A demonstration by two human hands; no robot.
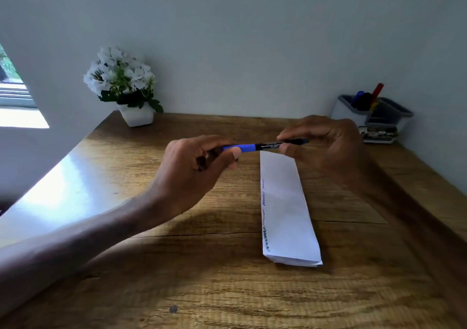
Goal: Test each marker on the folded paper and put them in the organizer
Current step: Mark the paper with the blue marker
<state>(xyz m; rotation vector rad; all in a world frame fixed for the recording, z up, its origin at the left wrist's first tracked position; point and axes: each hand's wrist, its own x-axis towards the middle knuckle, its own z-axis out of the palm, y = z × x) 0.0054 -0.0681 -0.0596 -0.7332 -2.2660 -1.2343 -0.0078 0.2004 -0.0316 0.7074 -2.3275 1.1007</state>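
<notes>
From the head view, one blue marker is held level between two hands, over the far end of the single folded paper. The left hand pinches its blue cap end and the right hand pinches the black barrel. One organizer stands at the back right of the table, with at least three markers in it — blue, black, red.

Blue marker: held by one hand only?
No, the left hand grips the blue marker at its blue end while the right hand pinches its dark barrel.
</notes>
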